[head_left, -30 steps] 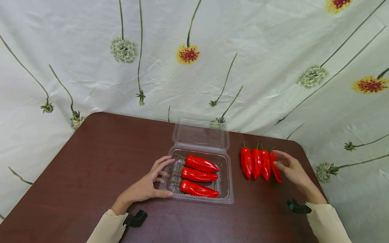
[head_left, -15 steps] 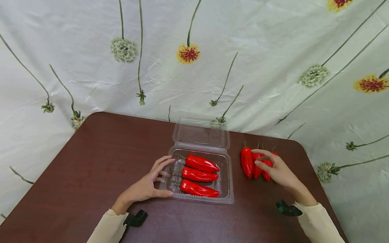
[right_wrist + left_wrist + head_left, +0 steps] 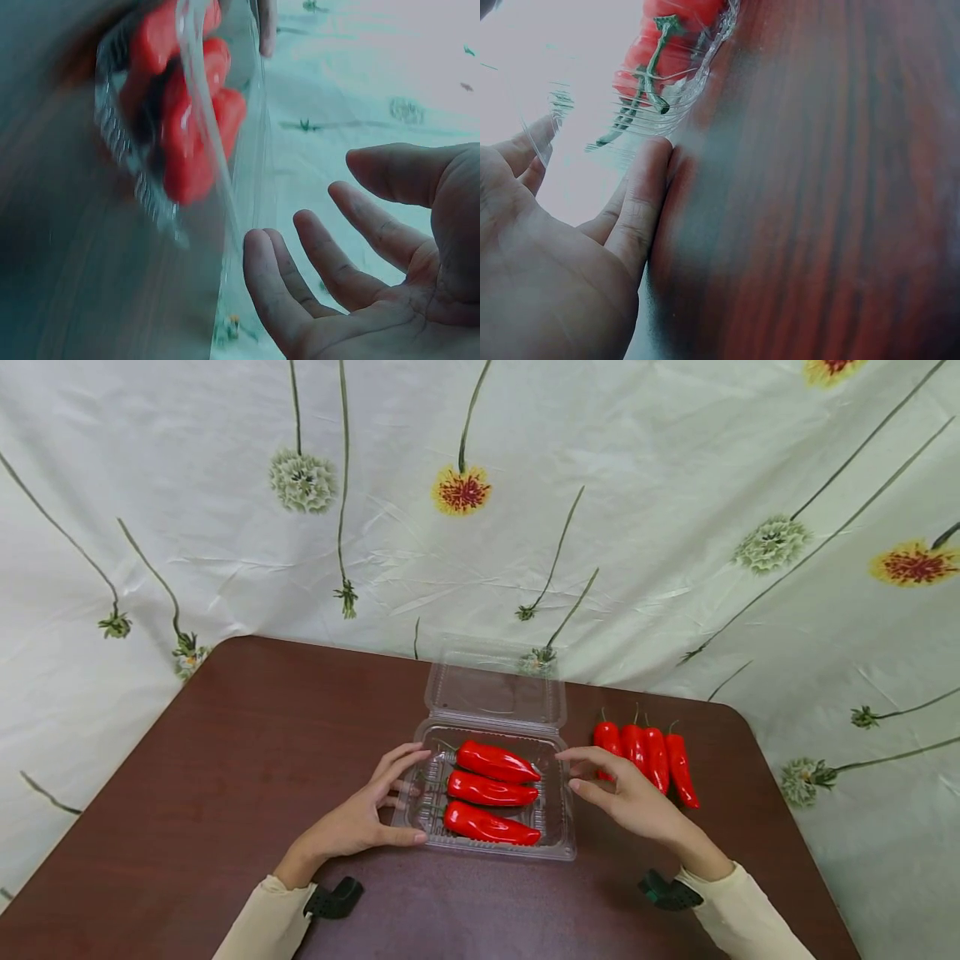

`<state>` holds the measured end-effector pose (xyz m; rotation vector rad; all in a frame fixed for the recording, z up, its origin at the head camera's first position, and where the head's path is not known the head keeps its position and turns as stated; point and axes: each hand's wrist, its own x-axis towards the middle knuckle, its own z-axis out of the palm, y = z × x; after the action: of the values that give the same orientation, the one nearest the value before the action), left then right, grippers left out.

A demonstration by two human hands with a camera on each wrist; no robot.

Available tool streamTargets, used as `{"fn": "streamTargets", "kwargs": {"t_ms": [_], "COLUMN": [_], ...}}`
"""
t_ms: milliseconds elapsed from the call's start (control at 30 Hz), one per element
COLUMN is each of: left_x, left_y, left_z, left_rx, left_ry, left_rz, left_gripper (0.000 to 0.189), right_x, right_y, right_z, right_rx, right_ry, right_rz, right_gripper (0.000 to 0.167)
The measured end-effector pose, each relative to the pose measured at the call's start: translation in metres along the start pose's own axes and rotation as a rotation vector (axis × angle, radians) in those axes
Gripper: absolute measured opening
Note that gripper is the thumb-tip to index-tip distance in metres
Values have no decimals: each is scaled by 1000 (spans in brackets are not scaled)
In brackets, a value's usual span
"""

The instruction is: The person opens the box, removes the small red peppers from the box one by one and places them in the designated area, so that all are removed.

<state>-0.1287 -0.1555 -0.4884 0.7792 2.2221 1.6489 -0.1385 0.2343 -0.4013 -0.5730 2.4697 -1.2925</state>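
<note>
A clear plastic clamshell box lies open on the table, its lid folded back. Inside are three glossy red peppers with green stems pointing left. My left hand spreads along the box's left side, fingertips at the rim and thumb by the front corner. In the left wrist view, straight fingers meet the ribbed plastic wall. My right hand reaches to the right rim, fingers extended and thumb apart. The right wrist view shows its palm holding nothing, fingertips right at the plastic edge.
Several more red peppers lie side by side on the table, right of the box, partly behind my right hand. The dark brown table ends at the back against a white floral cloth.
My right hand has moved left from the rightmost loose pepper, across the row, to the box's right rim. The left hand, box and peppers stay in place.
</note>
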Motion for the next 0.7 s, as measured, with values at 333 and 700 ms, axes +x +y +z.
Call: {"fn": "streamTargets", "kwargs": {"t_ms": [333, 700], "left_x": [0, -1], "left_y": [-1, -3], "left_z": [0, 0], "left_rx": [-12, -23], "left_ry": [0, -9], "left_rz": [8, 39], "left_gripper": [98, 97], "right_x": [11, 19], "right_y": [-11, -13], "right_z": [28, 66], "right_rx": [50, 4], "right_ry": [-93, -170], "right_rz": [-104, -183], "right_gripper": [39, 33]}}
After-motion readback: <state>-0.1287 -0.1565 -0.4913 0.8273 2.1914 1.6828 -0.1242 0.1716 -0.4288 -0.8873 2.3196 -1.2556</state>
